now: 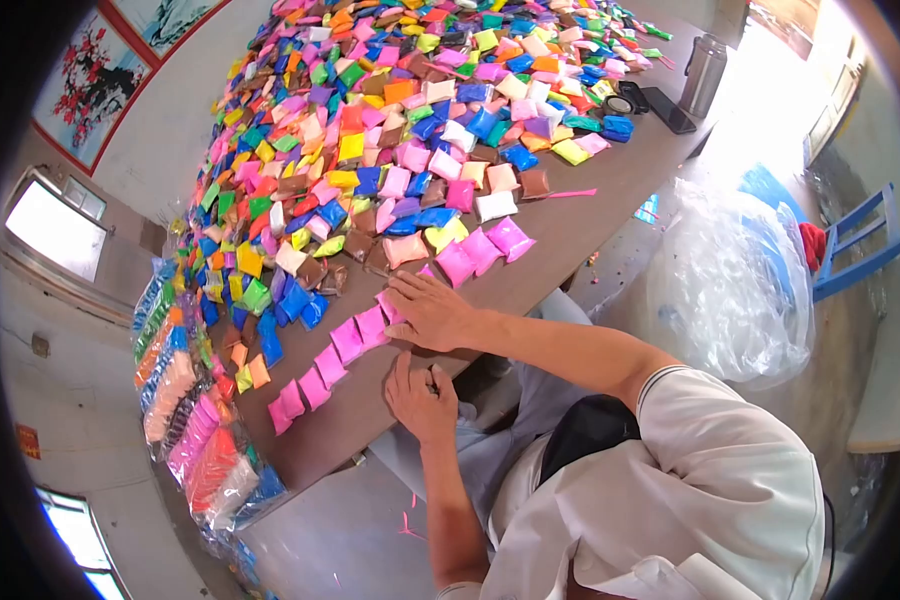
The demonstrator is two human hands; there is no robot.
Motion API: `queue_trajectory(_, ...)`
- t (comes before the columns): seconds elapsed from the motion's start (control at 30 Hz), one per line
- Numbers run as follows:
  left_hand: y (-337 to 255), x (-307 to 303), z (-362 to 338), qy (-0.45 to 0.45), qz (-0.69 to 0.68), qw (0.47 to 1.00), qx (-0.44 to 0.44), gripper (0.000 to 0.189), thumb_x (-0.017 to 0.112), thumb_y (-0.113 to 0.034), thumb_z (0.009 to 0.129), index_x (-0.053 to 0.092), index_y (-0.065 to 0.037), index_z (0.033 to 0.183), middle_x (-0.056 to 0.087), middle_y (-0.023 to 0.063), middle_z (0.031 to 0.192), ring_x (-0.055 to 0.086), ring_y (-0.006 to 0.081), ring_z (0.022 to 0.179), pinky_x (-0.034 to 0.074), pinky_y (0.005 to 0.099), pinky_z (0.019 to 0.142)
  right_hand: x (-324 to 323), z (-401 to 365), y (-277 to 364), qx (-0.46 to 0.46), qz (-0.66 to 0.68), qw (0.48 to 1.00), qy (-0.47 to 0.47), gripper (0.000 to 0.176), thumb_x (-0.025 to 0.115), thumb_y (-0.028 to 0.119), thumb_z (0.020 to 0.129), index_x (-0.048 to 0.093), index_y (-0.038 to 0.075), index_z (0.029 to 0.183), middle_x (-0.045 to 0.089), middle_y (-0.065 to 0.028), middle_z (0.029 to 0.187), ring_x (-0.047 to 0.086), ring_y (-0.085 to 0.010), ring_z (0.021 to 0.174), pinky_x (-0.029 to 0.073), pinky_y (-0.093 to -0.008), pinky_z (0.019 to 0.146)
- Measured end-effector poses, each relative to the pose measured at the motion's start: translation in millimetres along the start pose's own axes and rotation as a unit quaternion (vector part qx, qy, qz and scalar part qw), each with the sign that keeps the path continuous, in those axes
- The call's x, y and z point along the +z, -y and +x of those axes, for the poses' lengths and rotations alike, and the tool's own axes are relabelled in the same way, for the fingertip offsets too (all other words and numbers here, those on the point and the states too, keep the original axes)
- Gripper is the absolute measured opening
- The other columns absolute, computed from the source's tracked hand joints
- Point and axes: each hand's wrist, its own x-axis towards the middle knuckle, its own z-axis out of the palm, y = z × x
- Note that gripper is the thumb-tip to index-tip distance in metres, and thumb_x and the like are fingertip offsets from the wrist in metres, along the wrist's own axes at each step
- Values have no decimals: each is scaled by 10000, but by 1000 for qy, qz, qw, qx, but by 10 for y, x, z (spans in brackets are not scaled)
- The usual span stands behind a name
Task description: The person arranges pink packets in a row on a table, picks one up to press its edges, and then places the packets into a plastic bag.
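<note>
Pink packets (pixel 347 341) lie in a slanting row near the table's front edge. My right hand (pixel 432 312) rests over the upper part of this row, palm down, its fingers apart and touching the packets; it hides part of them. Just below it, my left hand (pixel 422 398) is at the table edge with loosely bent fingers, slightly apart, and nothing visible in it. Further up the row, more pink packets (pixel 482 250) lie beside the large heap of multicoloured packets (pixel 370 130).
The brown table (pixel 570 215) holds a steel flask (pixel 703 76) and a black phone (pixel 668 109) at its far right. Clear bags of sorted packets (pixel 195 430) hang at the left edge. A large plastic bag (pixel 730 290) and a blue chair (pixel 863 250) stand on the right.
</note>
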Motion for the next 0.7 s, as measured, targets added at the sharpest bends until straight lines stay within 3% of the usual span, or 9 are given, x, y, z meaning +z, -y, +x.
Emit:
queue_trajectory(0.03,3,6,-2,-2,1,1000,2,207,676,-139,804,517,-40,716,626,163,1206,566,375,1069,436,492,932,-102,11,14,9,15,1000,22,679,535,487,956,478,-73,1334,474,-262,1413,393,-405,1368,297,-490,1147)
queue_trajectory(0.13,29,31,-17,-3,2,1000,2,219,664,-141,815,507,-37,703,625,170,1219,568,381,1070,438,498,935,-426,-38,-135,29,-23,999,-30,677,534,483,961,461,-69,1346,455,-256,1429,387,-398,1376,292,-496,1150)
queue_trajectory(0.27,15,44,-18,-4,7,1000,-3,236,651,-144,827,502,-35,681,629,180,1235,571,390,1074,439,502,943,-662,-289,-433,89,-58,994,1,703,542,490,954,435,-66,1370,437,-250,1434,378,-412,1377,282,-492,1155)
queue_trajectory(0.47,10,46,-15,-8,25,1000,10,250,640,-155,836,481,-34,687,632,179,1220,575,383,1082,443,502,942,-441,-459,-369,74,-100,992,-36,797,591,523,892,434,-107,1354,435,-280,1439,383,-414,1372,271,-489,1158)
queue_trajectory(0.7,4,57,-25,-9,21,1000,7,249,639,-163,842,483,-32,698,634,180,1212,577,382,1091,441,506,943,-455,-482,-282,81,-107,991,-22,814,557,547,911,412,-96,1389,413,-264,1464,356,-401,1400,258,-478,1171)
